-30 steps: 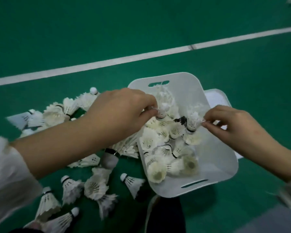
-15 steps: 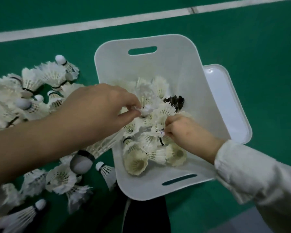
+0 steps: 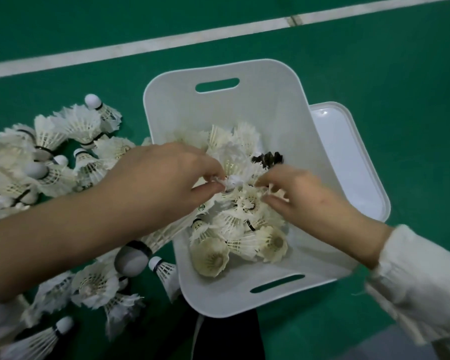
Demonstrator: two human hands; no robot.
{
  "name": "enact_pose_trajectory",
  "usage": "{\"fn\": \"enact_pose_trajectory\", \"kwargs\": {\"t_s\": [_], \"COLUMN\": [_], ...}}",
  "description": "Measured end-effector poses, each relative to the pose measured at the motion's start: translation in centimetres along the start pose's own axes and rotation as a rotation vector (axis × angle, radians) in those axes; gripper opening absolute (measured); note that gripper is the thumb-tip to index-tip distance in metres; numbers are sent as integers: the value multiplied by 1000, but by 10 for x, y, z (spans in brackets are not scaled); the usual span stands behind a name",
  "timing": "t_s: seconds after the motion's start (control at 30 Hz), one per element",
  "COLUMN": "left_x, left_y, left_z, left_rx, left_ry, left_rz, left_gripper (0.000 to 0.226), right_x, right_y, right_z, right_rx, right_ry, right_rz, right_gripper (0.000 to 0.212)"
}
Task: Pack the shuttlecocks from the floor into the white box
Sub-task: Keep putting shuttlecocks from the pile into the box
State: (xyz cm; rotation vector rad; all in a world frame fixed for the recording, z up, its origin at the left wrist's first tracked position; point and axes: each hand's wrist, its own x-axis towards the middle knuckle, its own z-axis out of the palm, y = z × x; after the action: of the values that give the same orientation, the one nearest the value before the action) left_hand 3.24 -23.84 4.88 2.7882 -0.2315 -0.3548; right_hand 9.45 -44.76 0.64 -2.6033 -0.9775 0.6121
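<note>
Our right hand (image 3: 302,196) had come up off the pile (image 3: 234,229), close beside the left hand (image 3: 166,183).
We judged the shuttlecock (image 3: 231,181) should be nested gently into the white box (image 3: 218,71); left thumb and forefinger pinched it over the box, while we could not tell whether the right's curled fingers gripped feathers.

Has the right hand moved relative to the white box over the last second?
Yes: the right hand went from the white box's right wall inward over the pile.
</note>
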Motion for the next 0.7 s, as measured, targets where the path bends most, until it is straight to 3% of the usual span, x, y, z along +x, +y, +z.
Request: {"fn": "enact_pose_trajectory", "kwargs": {"t_s": [0.1,0.27,0.4,0.53,0.7], "left_x": [-1,0,1,2,1], "left_y": [1,10,15,9,4], "left_z": [-2,-7,-17,-17,15], "left_rx": [-21,-94,-230,-308,-294], "left_ry": [28,51,117,148,123], "left_rz": [30,75,33,66,179], "left_gripper": [44,41,48,48,9], "right_x": [-12,-10,-22,-41,-38], "right_y": [-17,-24,-13,3,21], "right_z": [-32,-37,-49,-43,18], "right_rx": [291,-13,-131,-246,-501], "right_ry": [144,160,250,-7,-355], "right_rz": [-49,-186,-115,34,169], "right_gripper": [42,28,24,20,10]}}
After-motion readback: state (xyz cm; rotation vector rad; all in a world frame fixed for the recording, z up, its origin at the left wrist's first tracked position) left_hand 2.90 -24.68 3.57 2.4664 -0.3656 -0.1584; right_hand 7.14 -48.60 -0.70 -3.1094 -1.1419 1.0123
